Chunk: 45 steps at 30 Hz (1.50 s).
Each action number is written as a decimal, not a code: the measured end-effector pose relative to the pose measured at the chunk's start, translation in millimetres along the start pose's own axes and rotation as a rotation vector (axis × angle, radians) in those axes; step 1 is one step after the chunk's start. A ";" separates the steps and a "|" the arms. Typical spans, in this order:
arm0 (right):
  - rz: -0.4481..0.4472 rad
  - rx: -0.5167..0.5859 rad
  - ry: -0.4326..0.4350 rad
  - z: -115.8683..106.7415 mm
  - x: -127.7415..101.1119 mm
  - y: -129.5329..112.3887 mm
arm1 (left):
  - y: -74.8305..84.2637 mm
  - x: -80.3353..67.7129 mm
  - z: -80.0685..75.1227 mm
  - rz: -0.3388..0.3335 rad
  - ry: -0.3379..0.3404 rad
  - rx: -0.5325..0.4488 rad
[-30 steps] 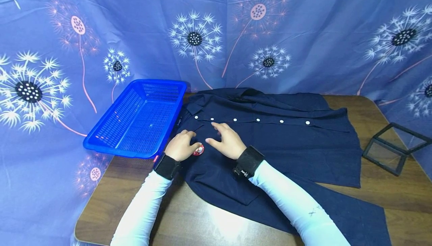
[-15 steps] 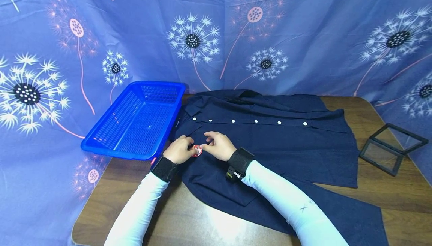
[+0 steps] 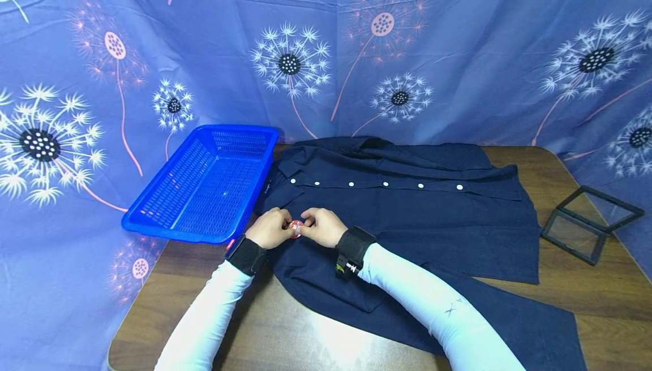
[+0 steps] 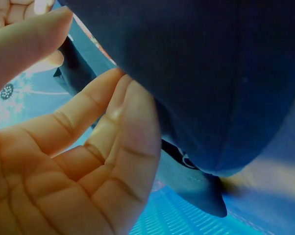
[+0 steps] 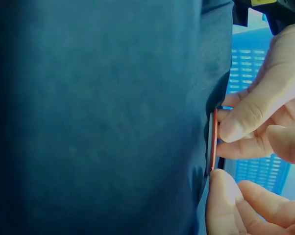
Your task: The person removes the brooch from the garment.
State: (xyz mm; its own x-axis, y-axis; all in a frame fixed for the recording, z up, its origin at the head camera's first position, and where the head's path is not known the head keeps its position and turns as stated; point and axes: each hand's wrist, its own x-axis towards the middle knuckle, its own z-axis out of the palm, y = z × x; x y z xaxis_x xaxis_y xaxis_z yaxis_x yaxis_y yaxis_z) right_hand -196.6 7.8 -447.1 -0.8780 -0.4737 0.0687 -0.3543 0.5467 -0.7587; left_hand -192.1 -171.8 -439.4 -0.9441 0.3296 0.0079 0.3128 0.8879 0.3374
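A round red-and-white badge (image 3: pixel 296 228) lies against the dark navy button-up shirt (image 3: pixel 438 235). My left hand (image 3: pixel 269 227) holds it at its left side, thumb and fingers bent. My right hand (image 3: pixel 323 227) grips the opposite side, its thumb overlapping the badge. In the right wrist view the badge (image 5: pixel 214 139) appears edge-on against the cloth, fingertips of both hands right at it. The left wrist view shows the left fingers (image 4: pixel 133 112) against the shirt (image 4: pixel 196 73), with a sliver of the badge (image 4: pixel 96 41) between thumb and fingertips.
A blue plastic basket (image 3: pixel 204 184) stands to the left, beside the shirt collar. On the right of the wooden table (image 3: pixel 168 303) stands a dark hinged frame (image 3: pixel 575 235) with clear panes. A dandelion-patterned blue curtain (image 3: pixel 326 48) hangs behind.
My right hand has moved left and down to the badge, its fingers curling in. My left hand has closed in on the badge's left side. Shirt and basket look the same.
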 end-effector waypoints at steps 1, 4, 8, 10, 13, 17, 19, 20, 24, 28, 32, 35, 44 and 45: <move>-0.004 0.000 -0.003 0.7 0.3 0.3 | -0.4 0.2 0.2 0.000 -0.002 0.000; -0.005 0.011 -0.008 1.5 1.4 1.2 | -1.4 1.3 1.3 -0.002 0.000 -0.001; 0.015 0.007 -0.001 1.9 3.4 3.1 | -1.8 2.9 2.9 -0.005 0.002 -0.006; 0.031 -0.007 -0.003 2.3 4.6 4.6 | -1.8 3.0 3.5 -0.005 0.003 -0.005; 0.057 -0.005 -0.009 2.9 5.8 6.8 | -0.5 2.3 3.2 -0.006 0.005 -0.002; 0.076 0.003 -0.009 3.8 6.9 8.6 | 1.7 1.3 2.1 -0.012 0.000 -0.002; 0.076 0.006 -0.008 4.3 7.2 9.3 | 2.5 0.6 1.6 -0.016 -0.005 -0.004; 0.075 0.003 -0.008 4.9 7.5 9.7 | 2.8 0.2 1.4 -0.019 -0.007 -0.004; 0.058 -0.009 -0.014 7.1 8.6 11.3 | 2.9 -2.1 1.5 -0.016 -0.004 -0.003; 0.043 -0.018 -0.019 7.6 9.7 10.3 | 1.9 -3.1 2.9 -0.013 0.001 -0.002; 0.028 -0.057 -0.024 7.1 11.0 6.6 | 1.1 -2.6 4.4 -0.016 -0.001 0.001; 0.004 -0.095 -0.023 7.4 12.3 3.6 | 0.9 -2.1 4.4 -0.012 0.004 0.002; -0.010 -0.179 -0.009 13.8 18.6 5.0 | 0.6 -1.9 5.3 0.003 0.028 -0.008; -0.010 -0.182 -0.006 14.4 19.0 5.3 | 0.6 -2.0 5.7 0.003 0.029 -0.011</move>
State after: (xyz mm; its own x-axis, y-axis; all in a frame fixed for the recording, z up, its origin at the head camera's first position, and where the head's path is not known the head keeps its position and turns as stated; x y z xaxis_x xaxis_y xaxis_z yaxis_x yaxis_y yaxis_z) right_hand -210.5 -8.2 -459.1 -0.8723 -0.4836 0.0720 -0.4163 0.6575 -0.6280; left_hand -189.5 -170.1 -444.6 -0.9458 0.3227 0.0362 0.3147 0.8832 0.3478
